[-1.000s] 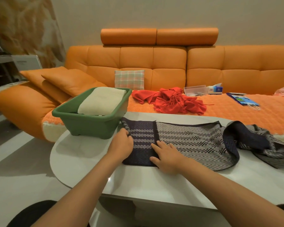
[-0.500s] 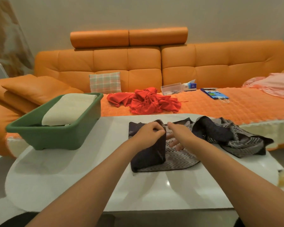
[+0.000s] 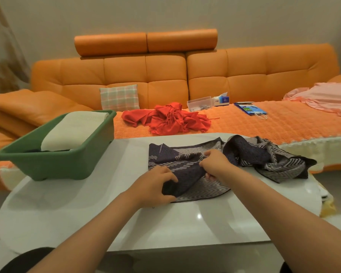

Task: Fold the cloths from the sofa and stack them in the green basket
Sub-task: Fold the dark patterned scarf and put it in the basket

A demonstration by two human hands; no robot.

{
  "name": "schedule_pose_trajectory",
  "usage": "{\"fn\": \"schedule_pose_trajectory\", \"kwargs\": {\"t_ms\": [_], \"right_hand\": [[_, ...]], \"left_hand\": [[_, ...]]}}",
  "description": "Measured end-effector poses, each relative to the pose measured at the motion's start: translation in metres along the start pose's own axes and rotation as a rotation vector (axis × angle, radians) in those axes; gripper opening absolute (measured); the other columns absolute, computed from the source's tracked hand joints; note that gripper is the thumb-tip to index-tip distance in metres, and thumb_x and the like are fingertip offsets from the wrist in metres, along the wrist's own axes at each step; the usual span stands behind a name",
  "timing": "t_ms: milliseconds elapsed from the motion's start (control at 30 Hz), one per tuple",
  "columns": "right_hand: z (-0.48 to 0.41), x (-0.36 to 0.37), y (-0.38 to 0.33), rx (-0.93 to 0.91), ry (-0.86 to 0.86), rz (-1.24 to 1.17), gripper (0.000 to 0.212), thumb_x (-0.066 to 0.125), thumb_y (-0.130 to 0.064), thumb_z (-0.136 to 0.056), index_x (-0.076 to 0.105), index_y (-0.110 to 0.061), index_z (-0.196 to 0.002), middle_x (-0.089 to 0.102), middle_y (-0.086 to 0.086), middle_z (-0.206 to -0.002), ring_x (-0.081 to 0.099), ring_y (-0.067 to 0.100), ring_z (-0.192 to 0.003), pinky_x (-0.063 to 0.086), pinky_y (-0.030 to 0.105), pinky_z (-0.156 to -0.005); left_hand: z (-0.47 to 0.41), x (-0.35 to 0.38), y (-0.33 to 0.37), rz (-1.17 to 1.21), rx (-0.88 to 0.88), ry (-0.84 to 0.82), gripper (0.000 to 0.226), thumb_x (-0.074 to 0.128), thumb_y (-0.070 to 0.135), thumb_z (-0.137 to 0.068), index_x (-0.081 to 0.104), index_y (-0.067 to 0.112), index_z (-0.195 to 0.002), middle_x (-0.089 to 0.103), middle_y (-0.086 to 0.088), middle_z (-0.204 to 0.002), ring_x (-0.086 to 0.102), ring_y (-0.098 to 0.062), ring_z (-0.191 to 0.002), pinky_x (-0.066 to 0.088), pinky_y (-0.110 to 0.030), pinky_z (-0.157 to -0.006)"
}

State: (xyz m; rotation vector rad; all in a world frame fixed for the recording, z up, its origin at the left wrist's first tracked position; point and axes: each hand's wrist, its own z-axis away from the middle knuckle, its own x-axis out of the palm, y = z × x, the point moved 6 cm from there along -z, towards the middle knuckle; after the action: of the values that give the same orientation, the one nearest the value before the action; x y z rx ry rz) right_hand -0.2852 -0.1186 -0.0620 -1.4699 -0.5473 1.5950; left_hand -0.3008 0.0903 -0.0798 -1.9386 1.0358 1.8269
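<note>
Folding step: right of the green basket [image 3: 53, 164], the left hand [image 3: 156, 186] and right hand [image 3: 215, 164] both grip the patterned cloth [image 3: 187, 174]; next, flatten it.

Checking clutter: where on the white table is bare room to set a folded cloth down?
Bare: the strip between the green basket and the patterned cloth, and the table in front of the basket. Crowded: the right side under the cloth's bunched end, and where left hand and right hand grip it.

A clear box [image 3: 198, 103] stands just beside a tissue box [image 3: 221, 99].
</note>
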Motion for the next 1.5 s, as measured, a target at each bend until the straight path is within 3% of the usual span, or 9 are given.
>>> {"fn": "schedule_pose_trajectory", "kwargs": {"t_ms": [100,300,433,733,933,1133,1233,1367,1500], "right_hand": [[0.011,-0.008,0.005,0.037,-0.040,0.039,0.034,0.051,-0.001,-0.096,0.046,-0.003,-0.129,0.050,0.015,-0.065,0.043,0.020,-0.043,0.032,0.023,-0.040],[0.027,0.003,0.016,-0.022,-0.059,0.805,0.046,0.053,-0.026,-0.091,0.041,-0.013,-0.133,0.054,0.014,-0.132,0.061,0.030,-0.101,0.050,0.036,-0.073],[0.025,0.010,-0.005,-0.230,0.109,0.920,0.063,0.062,-0.032,-0.084,0.036,-0.020,-0.139,0.044,0.011,-0.133,0.050,0.033,-0.120,0.046,0.042,-0.087],[-0.021,0.067,-0.042,-0.759,0.242,1.231,0.023,0.057,-0.025,-0.090,0.062,-0.017,-0.111,0.061,0.007,-0.105,0.060,0.031,-0.098,0.044,0.042,-0.079],[-0.062,0.033,-0.046,-0.436,0.330,0.943,0.017,0.050,-0.017,-0.095,0.064,-0.016,-0.105,0.070,0.006,-0.103,0.067,0.031,-0.096,0.048,0.038,-0.077],[-0.091,-0.001,-0.013,-0.113,0.249,0.942,0.018,0.052,-0.009,-0.094,0.061,-0.007,-0.109,0.056,0.004,-0.081,0.055,0.026,-0.075,0.045,0.034,-0.064],[-0.099,0.008,-0.011,-0.157,0.235,0.810,0.026,0.047,-0.018,-0.096,0.048,-0.008,-0.120,0.059,0.010,-0.106,0.057,0.032,-0.094,0.041,0.037,-0.069],[-0.107,0.026,-0.020,-0.434,0.249,0.877,0.048,0.044,-0.031,-0.096,0.040,-0.019,-0.143,0.043,0.010,-0.139,0.043,0.033,-0.126,0.040,0.044,-0.095],[-0.115,0.044,0.004,-0.491,-0.072,0.917,0.057,0.027,-0.047,-0.104,0.020,-0.030,-0.158,0.015,0.003,-0.165,0.014,0.022,-0.151,0.018,0.046,-0.120]], "left_hand": [[0.008,-0.003,0.000,-0.015,0.018,-0.003,0.044,0.070,0.033,-0.081,0.061,0.035,-0.124,0.052,0.016,-0.117,0.050,-0.006,-0.108,0.049,-0.027,-0.088],[0.020,0.000,0.002,0.004,0.011,-0.052,0.021,0.062,0.037,-0.086,0.071,0.036,-0.106,0.059,0.019,-0.102,0.053,-0.002,-0.098,0.051,-0.029,-0.083],[0.011,-0.007,-0.001,0.114,-0.041,0.000,0.019,0.055,0.035,-0.095,0.072,0.030,-0.101,0.061,0.014,-0.097,0.054,-0.003,-0.090,0.050,-0.033,-0.083],[-0.033,0.010,-0.042,-0.065,-0.155,-0.004,0.060,0.045,0.043,-0.101,0.029,0.019,-0.155,0.023,0.003,-0.162,0.019,-0.014,-0.148,0.017,-0.028,-0.120],[-0.036,0.034,-0.060,-0.176,-0.143,-0.300,0.075,0.028,0.078,-0.089,-0.002,0.051,-0.152,-0.011,0.003,-0.165,-0.013,-0.017,-0.151,-0.010,-0.044,-0.122],[-0.069,0.016,-0.062,0.022,-0.151,-0.078,0.042,0.033,0.057,-0.101,0.051,0.047,-0.138,0.029,0.005,-0.160,0.027,-0.017,-0.145,0.019,-0.039,-0.119],[-0.093,0.020,-0.062,0.002,-0.195,0.031,0.042,0.038,0.046,-0.103,0.054,0.032,-0.139,0.036,0.002,-0.156,0.034,-0.018,-0.142,0.028,-0.036,-0.116],[-0.106,0.048,-0.055,-0.116,-0.237,-0.138,0.069,0.029,0.066,-0.097,0.016,0.034,-0.157,0.005,0.001,-0.166,0.002,-0.020,-0.152,0.004,-0.045,-0.123],[-0.101,0.057,-0.054,-0.166,-0.215,-0.219,0.077,0.023,0.077,-0.091,-0.001,0.042,-0.156,-0.011,0.002,-0.165,-0.013,-0.018,-0.152,-0.006,-0.047,-0.122]]}}
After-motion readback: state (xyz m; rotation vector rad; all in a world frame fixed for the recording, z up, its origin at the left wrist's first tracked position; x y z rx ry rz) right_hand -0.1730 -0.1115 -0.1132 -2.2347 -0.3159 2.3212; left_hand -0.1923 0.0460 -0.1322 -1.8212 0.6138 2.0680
